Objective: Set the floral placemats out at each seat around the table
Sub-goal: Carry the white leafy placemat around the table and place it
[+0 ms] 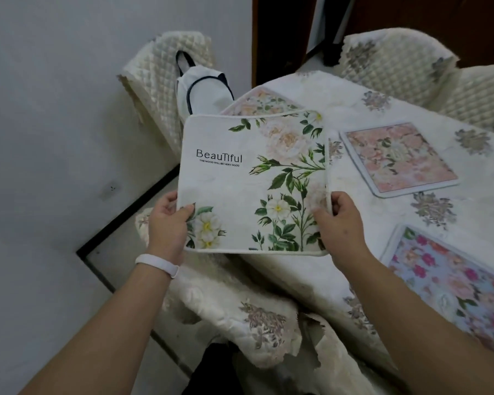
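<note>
Placemat (248, 181), white with green-leaved flowers and the word "BeauTIful", is held flat above the table's (354, 109) near-left corner. The left hand (166, 226) pinches the mat's lower-left edge, thumb on top; the right hand (340, 220) clamps its right edge the same way. Beyond the held mat lies a peach floral mat (261, 102), partly hidden. Right of the held mat sits a pink mat (397, 158), and nearer, a blue mat (451, 283).

White placemat (240, 183) matt soft cloth, printed flowers, stitched rim; desk cover (348, 115) cream embossed fabric, slight sheen; chair covers (160, 89) quilted satin-like cloth; wristband (157, 265) smooth white rubbery plastic; floor (54, 124) smooth tile.
</note>
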Available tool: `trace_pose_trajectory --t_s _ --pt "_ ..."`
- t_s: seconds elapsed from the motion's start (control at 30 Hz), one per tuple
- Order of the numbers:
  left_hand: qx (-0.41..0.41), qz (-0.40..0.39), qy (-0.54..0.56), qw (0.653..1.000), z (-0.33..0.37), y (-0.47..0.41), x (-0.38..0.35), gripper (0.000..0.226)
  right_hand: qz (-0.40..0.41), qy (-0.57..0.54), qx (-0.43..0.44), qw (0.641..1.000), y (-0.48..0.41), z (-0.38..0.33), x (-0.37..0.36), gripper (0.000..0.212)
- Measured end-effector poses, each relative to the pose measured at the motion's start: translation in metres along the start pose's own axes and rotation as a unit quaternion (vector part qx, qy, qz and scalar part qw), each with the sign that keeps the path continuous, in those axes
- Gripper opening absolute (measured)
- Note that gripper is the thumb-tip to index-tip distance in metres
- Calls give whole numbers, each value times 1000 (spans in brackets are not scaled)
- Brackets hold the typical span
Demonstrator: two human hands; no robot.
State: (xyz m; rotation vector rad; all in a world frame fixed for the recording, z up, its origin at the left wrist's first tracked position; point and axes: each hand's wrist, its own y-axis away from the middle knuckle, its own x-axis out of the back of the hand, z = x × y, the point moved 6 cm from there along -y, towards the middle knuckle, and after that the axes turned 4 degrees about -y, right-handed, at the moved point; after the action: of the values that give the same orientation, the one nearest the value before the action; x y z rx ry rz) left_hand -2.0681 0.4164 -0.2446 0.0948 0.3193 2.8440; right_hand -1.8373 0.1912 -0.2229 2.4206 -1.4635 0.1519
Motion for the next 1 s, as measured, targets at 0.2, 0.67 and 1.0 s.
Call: trace_pose_trajectory --t_s 0.2,0.67,1.0 --pt "18 -86 -25 996 5 -68 -30 26 72 32 -46 996 -20 2 -23 14" --pt "71 -254 -111 958 -31 -148 -96 25 165 50 -153 973 -34 48 -32 6" --pt "100 -306 -168 932 -74 -153 -124 22 174 90 -221 956 -30 105 -33 5"
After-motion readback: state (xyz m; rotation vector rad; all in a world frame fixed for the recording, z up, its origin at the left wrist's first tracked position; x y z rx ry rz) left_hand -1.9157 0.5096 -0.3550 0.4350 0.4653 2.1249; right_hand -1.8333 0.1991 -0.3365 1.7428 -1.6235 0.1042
